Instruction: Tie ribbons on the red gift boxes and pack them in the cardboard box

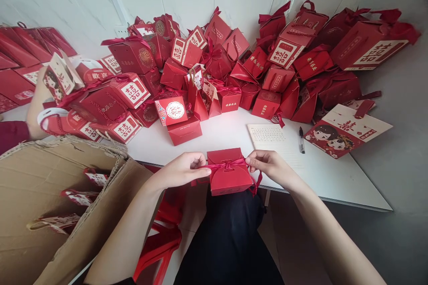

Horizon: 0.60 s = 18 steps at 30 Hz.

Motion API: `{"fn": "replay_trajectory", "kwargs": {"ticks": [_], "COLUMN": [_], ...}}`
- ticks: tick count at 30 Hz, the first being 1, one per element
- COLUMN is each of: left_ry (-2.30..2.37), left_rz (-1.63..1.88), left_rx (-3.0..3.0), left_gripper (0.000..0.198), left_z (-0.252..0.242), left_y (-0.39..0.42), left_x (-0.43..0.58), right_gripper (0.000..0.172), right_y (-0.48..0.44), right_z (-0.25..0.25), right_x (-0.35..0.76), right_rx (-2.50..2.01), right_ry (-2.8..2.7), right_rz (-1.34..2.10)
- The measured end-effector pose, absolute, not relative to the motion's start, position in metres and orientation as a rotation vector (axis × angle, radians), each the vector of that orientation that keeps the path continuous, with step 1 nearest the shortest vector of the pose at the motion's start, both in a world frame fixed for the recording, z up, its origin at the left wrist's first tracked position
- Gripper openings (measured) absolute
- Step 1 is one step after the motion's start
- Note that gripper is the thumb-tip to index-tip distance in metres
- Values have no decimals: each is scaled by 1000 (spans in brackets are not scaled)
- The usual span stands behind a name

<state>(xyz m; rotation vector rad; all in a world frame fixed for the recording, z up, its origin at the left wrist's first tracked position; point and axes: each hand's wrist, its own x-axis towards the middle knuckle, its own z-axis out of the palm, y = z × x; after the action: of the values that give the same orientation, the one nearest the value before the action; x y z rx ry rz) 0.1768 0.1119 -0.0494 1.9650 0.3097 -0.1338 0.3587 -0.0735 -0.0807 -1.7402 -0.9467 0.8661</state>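
Note:
A red gift box (230, 182) rests at my lap by the table's front edge. A dark red ribbon (228, 165) runs across its top, gathered in a knot at the middle. My left hand (187, 168) pinches the ribbon at the box's left side, thumb and fingers pressed together. On the other side, my right hand (267, 164) grips the ribbon's right part, with a loose tail and a twisted cord hanging below it. Just behind the box, two small red boxes (184, 130) are stacked on the white table.
Many red gift boxes (217, 62) are heaped along the tiled wall. A notebook (267, 136), a black pen (301, 140) and a box with cartoon faces (337, 138) lie to the right. At left stand a cardboard carton (100, 200) and a red stool (163, 240); another person's arm (36, 107) shows behind.

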Motion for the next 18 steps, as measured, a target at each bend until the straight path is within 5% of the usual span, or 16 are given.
{"fn": "replay_trajectory", "kwargs": {"ticks": [18], "left_ry": [357], "left_rz": [-184], "left_rx": [2229], "left_gripper": [17], "left_z": [-70], "left_y": [128], "left_x": [178], "right_gripper": [39], "right_y": [-72], "right_z": [-83], "right_x": [358], "right_rx": [-1697], "right_ry": [-926], "right_rz": [901]}}
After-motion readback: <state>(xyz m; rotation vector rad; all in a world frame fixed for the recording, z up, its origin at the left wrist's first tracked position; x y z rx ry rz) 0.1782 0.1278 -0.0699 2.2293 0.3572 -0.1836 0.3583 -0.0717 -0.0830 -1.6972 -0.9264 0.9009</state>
